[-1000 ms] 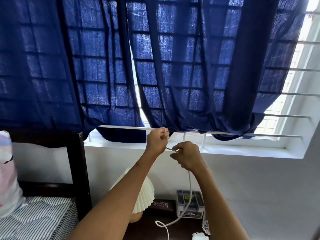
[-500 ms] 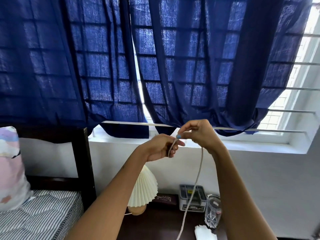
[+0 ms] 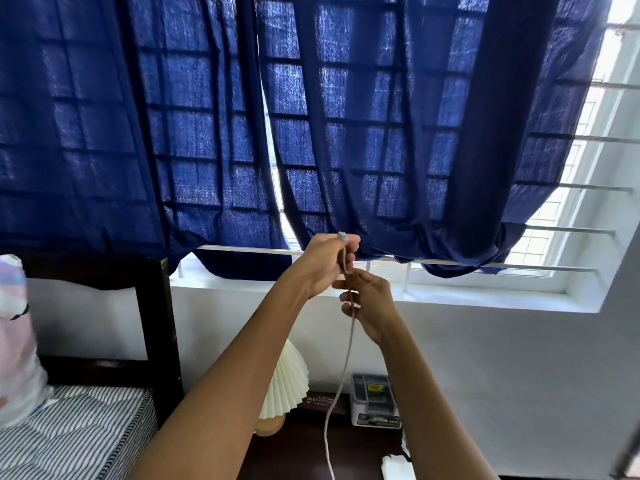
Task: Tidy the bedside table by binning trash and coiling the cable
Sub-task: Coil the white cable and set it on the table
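Hands [image 3: 323, 263] [image 3: 369, 306] pinching cable [image 3: 341, 386] above table edge [image 3: 360, 448], open air around

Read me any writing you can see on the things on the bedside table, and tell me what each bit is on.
"PRINCE OPTICAL": pale print on the dark case behind the lamp; the second word is uncertain and the smaller line under it is too blurred to read.
Grey box: its yellow label and bottom strip are too blurred to read.
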The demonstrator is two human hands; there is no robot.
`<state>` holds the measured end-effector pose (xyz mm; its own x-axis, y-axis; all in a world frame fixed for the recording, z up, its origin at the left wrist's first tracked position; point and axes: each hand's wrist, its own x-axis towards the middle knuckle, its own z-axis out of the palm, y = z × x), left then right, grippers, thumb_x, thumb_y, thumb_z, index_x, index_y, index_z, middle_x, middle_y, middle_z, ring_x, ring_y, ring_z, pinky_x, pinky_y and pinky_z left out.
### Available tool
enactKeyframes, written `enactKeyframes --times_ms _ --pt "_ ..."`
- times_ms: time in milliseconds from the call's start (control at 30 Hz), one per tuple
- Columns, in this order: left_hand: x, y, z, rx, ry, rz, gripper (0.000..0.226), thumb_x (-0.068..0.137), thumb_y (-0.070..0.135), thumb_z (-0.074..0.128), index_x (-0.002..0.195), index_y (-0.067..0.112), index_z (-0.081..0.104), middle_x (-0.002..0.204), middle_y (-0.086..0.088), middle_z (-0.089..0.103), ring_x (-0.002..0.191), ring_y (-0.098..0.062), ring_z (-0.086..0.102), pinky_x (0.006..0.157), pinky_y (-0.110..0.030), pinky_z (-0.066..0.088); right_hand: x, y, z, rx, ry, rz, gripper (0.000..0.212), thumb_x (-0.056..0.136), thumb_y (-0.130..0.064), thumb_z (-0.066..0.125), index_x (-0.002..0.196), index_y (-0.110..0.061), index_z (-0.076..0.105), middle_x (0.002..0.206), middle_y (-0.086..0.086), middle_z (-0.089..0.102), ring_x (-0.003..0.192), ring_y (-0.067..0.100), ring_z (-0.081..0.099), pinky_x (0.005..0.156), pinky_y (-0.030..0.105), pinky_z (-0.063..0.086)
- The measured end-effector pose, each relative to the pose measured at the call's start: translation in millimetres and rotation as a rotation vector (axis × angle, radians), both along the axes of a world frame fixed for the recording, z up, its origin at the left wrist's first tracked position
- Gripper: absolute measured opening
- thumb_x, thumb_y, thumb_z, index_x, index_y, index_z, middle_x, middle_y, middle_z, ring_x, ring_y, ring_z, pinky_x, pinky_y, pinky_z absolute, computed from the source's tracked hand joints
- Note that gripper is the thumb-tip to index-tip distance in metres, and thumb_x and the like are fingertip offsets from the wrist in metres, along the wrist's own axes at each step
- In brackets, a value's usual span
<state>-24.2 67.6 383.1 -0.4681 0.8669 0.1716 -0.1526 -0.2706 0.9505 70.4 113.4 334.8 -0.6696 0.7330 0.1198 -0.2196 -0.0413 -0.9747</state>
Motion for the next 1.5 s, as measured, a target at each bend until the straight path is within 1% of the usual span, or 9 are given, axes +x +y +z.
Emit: enactKeyframes --times_ms 167,333,433,667,867,1033,1233,1400,1500 --pt "-7 10 -2 -0.066 0.430 0.329 0.022 0.099 0.010 0.035 0.111 0.005 0.053 0.086 0.002 0.064 0.074 -0.010 0.060 0.080 -0.026 0.052 7 -14 18 0.430 -0.415 -0.044 0.020 0.092 -0.012 0.050 0.094 -0.001 0.067 0.070 0.009 0.066 0.045 0.011 0.051 0.039 0.015 0.042" --pt "-7 2 -3 -0.135 0.775 0.313 0.015 0.094 0.008 0.039 0.084 0.009 0.049 0.074 0.001 0.058 0.069 -0.017 0.056 0.075 -0.035 0.049 21 -17 49 0.926 -0.550 -0.273 0.015 0.078 -0.011 0.066 0.089 -0.003 0.073 0.082 0.022 0.071 0.071 0.034 0.065 0.068 0.038 0.056" --pt "-6 -5 -2 -0.209 0.890 0.178 0.031 0.093 0.009 0.042 0.062 0.011 0.046 0.064 -0.005 0.051 0.062 -0.021 0.048 0.061 -0.033 0.043 33 -19 69 0.978 -0.493 -0.268 0.006 0.069 -0.006 0.074 0.072 -0.010 0.072 0.069 0.014 0.070 0.062 0.030 0.065 0.057 0.024 0.054" --pt "3 -29 3 -0.282 0.290 -0.261 0.047 0.100 0.024 0.025 0.086 0.003 0.064 0.056 0.001 0.045 0.051 -0.011 0.042 0.055 -0.022 0.038 51 8 86 0.909 -0.275 -0.190 0.016 0.060 -0.010 0.085 0.066 -0.010 0.071 0.061 0.003 0.068 0.046 0.002 0.056 0.048 0.012 0.046" --pt "10 -38 17 -0.034 -0.027 -0.474 0.040 0.097 0.020 0.029 0.081 0.007 0.063 0.053 0.004 0.042 0.047 -0.008 0.039 0.048 -0.020 0.042 31 24 57 0.321 0.190 0.001 0.011 0.080 -0.004 0.067 0.073 -0.012 0.069 0.061 -0.003 0.070 0.057 0.010 0.059 0.057 0.020 0.051" --pt "20 -24 24 0.149 -0.274 -0.375 0.031 0.096 0.011 0.031 0.097 -0.001 0.060 0.058 0.001 0.051 0.052 -0.008 0.047 0.054 -0.019 0.045 17 16 20 0.056 0.130 -0.038 0.022 0.093 -0.011 0.052 0.076 -0.013 0.066 0.058 -0.003 0.064 0.053 0.010 0.048 0.045 0.017 0.040" --pt "18 1 4 0.034 0.358 0.301 0.018 0.099 0.012 0.038 0.105 0.006 0.053 0.077 -0.001 0.058 0.068 -0.009 0.054 0.070 -0.020 0.049 27 -7 23 0.450 -0.365 -0.048 0.017 0.089 -0.013 0.055 0.090 -0.005 0.070 0.065 0.006 0.065 0.045 0.009 0.051 0.042 0.016 0.042" --pt "7 -5 -14 -0.144 0.851 0.261 0.022 0.094 0.009 0.041 0.073 0.013 0.048 0.077 0.001 0.057 0.068 -0.010 0.052 0.070 -0.029 0.043 44 -17 57 1.000 -0.538 -0.250 0.005 0.072 -0.014 0.072 0.074 -0.012 0.076 0.066 0.010 0.068 0.059 0.020 0.058 0.064 0.027 0.049" --pt "8 -13 -12 -0.250 0.728 0.081 0.031 0.097 0.016 0.036 0.072 0.014 0.053 0.071 -0.002 0.057 0.064 -0.013 0.054 0.065 -0.025 0.045 53 -13 74 1.035 -0.465 -0.288 0.011 0.065 -0.016 0.080 0.066 -0.021 0.071 0.065 -0.002 0.069 0.063 0.007 0.060 0.061 0.017 0.047"
